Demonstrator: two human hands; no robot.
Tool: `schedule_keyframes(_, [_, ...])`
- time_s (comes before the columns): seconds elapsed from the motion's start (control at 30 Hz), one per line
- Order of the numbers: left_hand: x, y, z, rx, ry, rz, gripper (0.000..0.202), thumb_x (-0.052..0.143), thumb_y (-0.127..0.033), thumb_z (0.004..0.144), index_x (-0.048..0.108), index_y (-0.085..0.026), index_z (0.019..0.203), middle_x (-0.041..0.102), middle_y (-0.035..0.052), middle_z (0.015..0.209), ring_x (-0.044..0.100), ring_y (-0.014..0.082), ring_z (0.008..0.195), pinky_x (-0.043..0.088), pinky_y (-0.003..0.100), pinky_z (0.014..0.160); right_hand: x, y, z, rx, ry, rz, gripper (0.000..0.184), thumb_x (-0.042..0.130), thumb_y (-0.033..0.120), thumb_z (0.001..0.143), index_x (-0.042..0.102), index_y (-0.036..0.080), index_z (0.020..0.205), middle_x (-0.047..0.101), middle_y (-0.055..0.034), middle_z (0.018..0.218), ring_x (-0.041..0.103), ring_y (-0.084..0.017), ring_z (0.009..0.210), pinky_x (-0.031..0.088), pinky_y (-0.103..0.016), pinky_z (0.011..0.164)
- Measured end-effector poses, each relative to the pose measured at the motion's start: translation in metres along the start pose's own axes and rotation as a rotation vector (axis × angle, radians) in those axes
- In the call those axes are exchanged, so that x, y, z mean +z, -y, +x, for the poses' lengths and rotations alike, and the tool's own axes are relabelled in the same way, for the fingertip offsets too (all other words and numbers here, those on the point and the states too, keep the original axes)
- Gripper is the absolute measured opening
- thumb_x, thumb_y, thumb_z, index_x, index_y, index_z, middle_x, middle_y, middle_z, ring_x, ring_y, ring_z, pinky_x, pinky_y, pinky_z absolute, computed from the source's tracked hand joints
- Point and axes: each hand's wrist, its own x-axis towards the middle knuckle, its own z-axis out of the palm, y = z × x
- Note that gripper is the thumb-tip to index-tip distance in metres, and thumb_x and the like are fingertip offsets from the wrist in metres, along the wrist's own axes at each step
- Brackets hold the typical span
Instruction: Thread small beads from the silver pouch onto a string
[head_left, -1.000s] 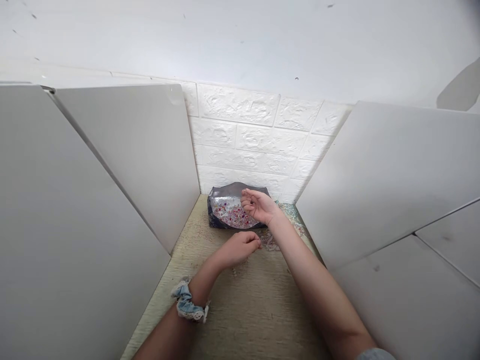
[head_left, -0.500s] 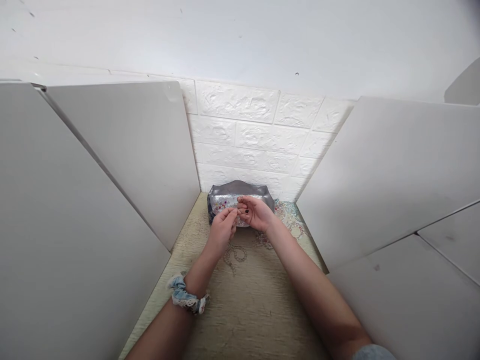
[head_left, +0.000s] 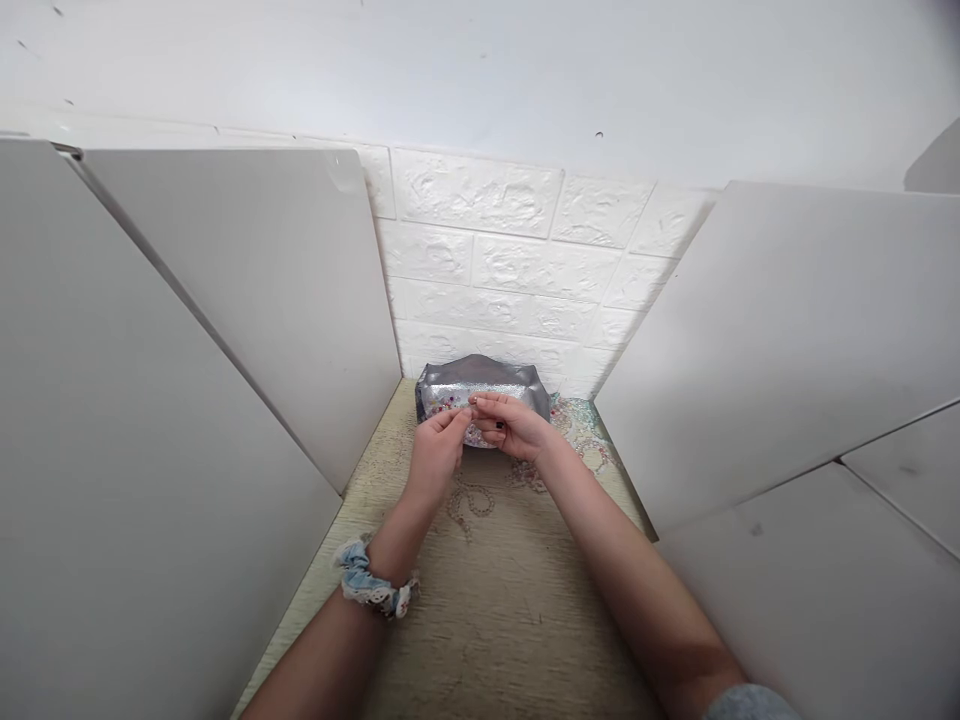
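In the head view, my left hand [head_left: 437, 452] is closed in a pinch on what looks like the end of a bead string [head_left: 480, 508]. The clear beads curl on the table just below that hand. My right hand [head_left: 517, 428] meets its fingertips, thumb and forefinger pinched together; whatever lies between them is too small to make out. Behind both hands sits a silver pouch [head_left: 480, 372], its shiny front holding loose colourful beads [head_left: 442, 405]. The hands partly cover the pouch.
Piles of small beads and strands [head_left: 581, 440] lie right of the pouch on the pale wood-grain table [head_left: 517, 620]. Grey-white panels stand on the left [head_left: 255, 290] and right [head_left: 780, 350]. A white brick-patterned wall [head_left: 517, 270] closes the back.
My right fingers have closed from a looser, spread pose into a pinch beside the left fingertips. Both hands have shifted slightly; the bead string on the table lies much the same.
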Motion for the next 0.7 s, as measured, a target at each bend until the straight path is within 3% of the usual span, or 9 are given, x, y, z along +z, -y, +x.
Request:
schedule_keyframes(0.23, [-0.0022,0.0024,0.002,0.071,-0.081,0.036,0.027,0.058,-0.038,0.065,0.059,-0.012,0.067,0.026,-0.0093,0.036,0.018,0.0018,0.033,0.016,0.017,0.035,-0.0014,-0.0013,0.0006,-0.021,0.019,-0.03,0.016,0.065,0.017,0.065,0.055,0.012,0.076,0.038,0.0058,0.054,0.023,0.001,0.04,0.015,-0.013,0.035])
schedule_keyframes(0.43, [-0.0022,0.002,0.0028,0.089,-0.08,0.051,0.026,0.059,-0.037,0.064,0.062,-0.011,0.067,0.028,-0.0084,0.034,0.023,0.0036,0.036,0.022,0.018,0.039,0.0004,-0.0015,0.001,-0.028,-0.002,-0.075,0.018,0.065,0.019,0.064,0.055,0.012,0.077,0.036,0.0065,0.052,0.024,0.0,0.039,0.014,-0.014,0.036])
schedule_keyframes(0.7, [-0.0031,0.0031,0.0029,0.094,-0.096,0.051,0.026,0.058,-0.037,0.065,0.06,-0.012,0.064,0.027,-0.0085,0.035,0.02,0.0033,0.036,0.021,0.018,0.038,0.0017,-0.0014,0.0009,-0.005,-0.029,-0.142,0.021,0.066,0.022,0.063,0.055,0.012,0.078,0.04,0.0059,0.054,0.025,0.0,0.039,0.014,-0.016,0.037])
